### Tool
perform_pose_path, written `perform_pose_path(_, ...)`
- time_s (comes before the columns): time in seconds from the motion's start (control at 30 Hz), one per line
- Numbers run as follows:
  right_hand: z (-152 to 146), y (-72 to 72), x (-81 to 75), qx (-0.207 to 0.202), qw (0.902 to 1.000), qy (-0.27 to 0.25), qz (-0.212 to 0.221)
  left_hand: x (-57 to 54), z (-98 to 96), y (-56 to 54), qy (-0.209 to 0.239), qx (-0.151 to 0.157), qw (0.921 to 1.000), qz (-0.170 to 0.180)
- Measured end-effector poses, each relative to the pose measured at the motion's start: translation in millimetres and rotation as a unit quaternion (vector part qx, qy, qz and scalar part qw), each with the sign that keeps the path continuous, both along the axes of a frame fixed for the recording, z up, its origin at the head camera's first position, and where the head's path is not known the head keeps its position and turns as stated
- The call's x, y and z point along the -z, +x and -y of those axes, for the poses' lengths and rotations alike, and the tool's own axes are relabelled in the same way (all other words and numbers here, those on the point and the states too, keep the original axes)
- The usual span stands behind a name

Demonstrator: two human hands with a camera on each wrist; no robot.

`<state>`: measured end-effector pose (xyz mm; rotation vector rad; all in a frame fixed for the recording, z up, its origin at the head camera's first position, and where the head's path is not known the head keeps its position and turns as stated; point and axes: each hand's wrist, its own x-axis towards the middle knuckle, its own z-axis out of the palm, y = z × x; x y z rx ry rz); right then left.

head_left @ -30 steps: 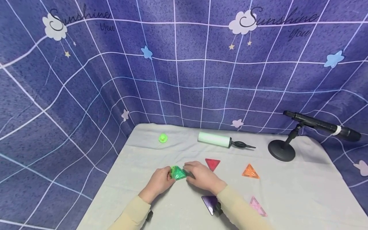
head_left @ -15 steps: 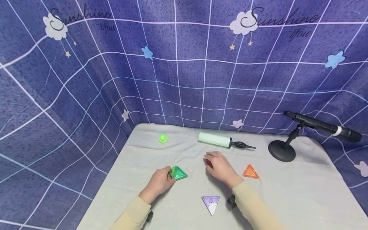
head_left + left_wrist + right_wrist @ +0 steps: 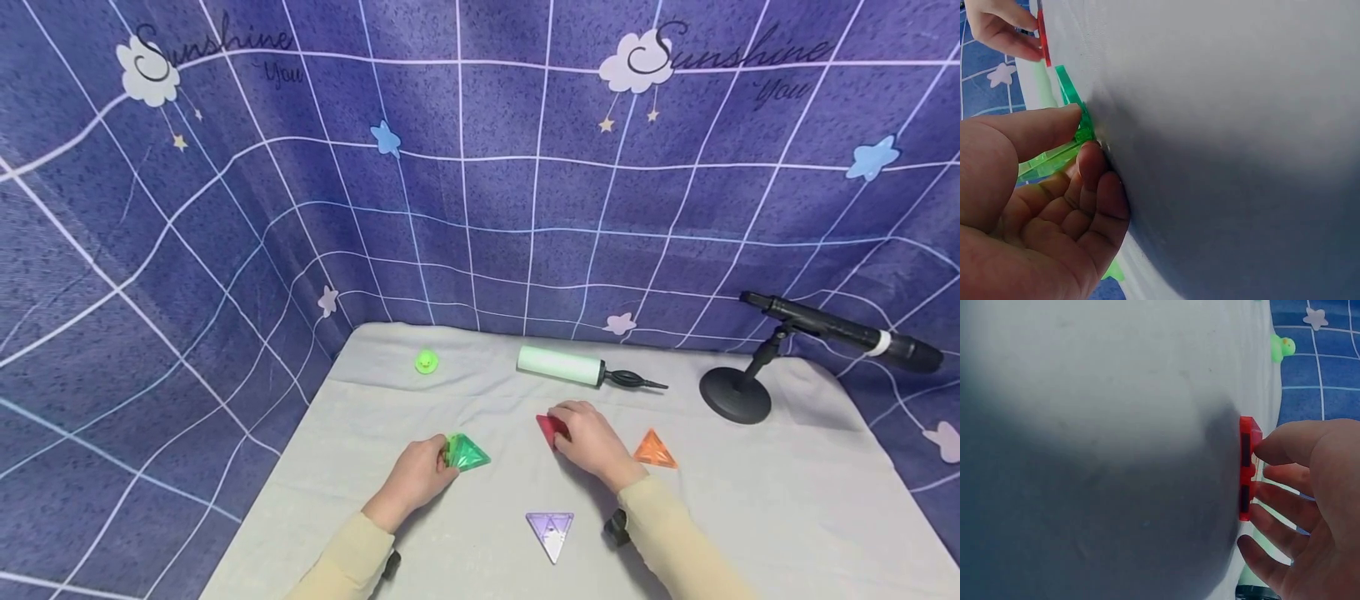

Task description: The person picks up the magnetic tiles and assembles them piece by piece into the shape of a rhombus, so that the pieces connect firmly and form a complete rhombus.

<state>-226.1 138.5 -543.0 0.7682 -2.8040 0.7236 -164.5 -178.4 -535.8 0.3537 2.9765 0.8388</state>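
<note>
A purple-blue curtain [image 3: 495, 196] with a grid, clouds and stars hangs behind a white cloth-covered table [image 3: 795, 508], where a lime-green duck toy [image 3: 426, 362], a pale green balloon pump [image 3: 559, 365] and a microphone [image 3: 847, 325] on a black stand stand along the back. The person's left hand [image 3: 414, 477] pinches a green triangular tile [image 3: 469, 453] and a lime-green tile [image 3: 1046, 164] that touch each other at the table's left-centre. To their right, the right hand [image 3: 592, 440] holds a red triangular tile [image 3: 546, 428] between thumb and fingers, with an orange triangular tile [image 3: 656, 451] just beside that hand and a purple triangular tile [image 3: 550, 532] nearer the person.
</note>
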Motion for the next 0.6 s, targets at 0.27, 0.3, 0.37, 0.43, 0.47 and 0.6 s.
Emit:
perform_pose_path(0.27, -7.3, 4.7, 0.4, 0.002, 0.9998, -0.022, 0.001, 0.8, 0.1, 1.1, -0.003, -0.004, 1.0000, 0.008)
perform_pose_path(0.3, -8.3, 5.3, 0.7, 0.002, 0.9998, -0.022, -0.002, 0.9, 0.1, 1.2, -0.004, -0.004, 0.9999, 0.009)
perform_pose_path(0.37, -9.9, 6.2, 0.5, 0.004, 0.9997, -0.021, -0.008, 1.2, 0.2, 1.2, -0.004, -0.004, 1.0000, 0.008)
perform_pose_path(0.43, -11.5, 6.5, 0.0, 0.004, 0.9997, -0.020, -0.013, 1.3, 0.3, 0.9, -0.004, -0.003, 1.0000, 0.005)
perform_pose_path(0.47, -12.3, 6.5, -0.5, 0.004, 0.9997, -0.021, -0.014, 1.2, 0.3, 0.7, -0.004, -0.003, 1.0000, 0.004)
perform_pose_path(0.6, -14.6, 4.3, -0.4, 0.007, 0.9996, -0.026, -0.002, 0.3, 0.5, 0.1, -0.004, 0.000, 1.0000, 0.002)
